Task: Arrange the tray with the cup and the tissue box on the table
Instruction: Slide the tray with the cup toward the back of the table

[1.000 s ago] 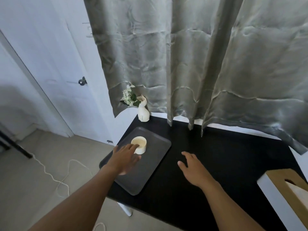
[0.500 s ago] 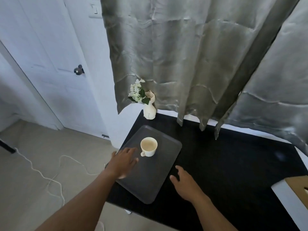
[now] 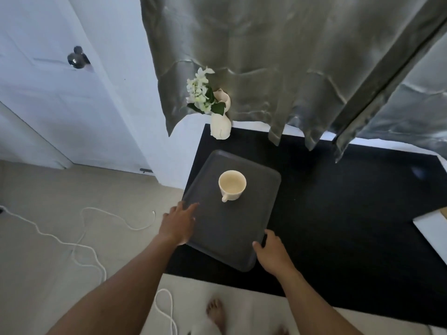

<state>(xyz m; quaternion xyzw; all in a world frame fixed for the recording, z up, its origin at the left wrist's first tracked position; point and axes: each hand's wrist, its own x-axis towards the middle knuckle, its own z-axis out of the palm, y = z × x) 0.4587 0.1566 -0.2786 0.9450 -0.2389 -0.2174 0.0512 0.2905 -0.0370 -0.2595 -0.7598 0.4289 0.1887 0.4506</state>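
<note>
Your desk (image 3: 338, 213) is a black top pushed against a white wall, with grey curtains (image 3: 278, 68) hanging over its far edge, a white door (image 3: 48, 81) off to the left and a white cord (image 3: 79, 240) trailing over the pale floor. A cream vase of white flowers (image 3: 219, 124) stands at the far left corner. The grey tray (image 3: 225, 238) lies at the desk's left end, turned askew, with the cream cup (image 3: 232, 186) upright on its far half, so that pairing looks done. Your left hand (image 3: 180, 224) rests on the tray's left edge, grip spread and flat; your right hand (image 3: 272, 253) touches the near right corner, fingers loosely curled, not clearly clamped. The tissue box (image 3: 433, 233) sits well apart at the right edge, only partly in view. Squaring the tray and bringing the box beside it seem left to do.
</note>
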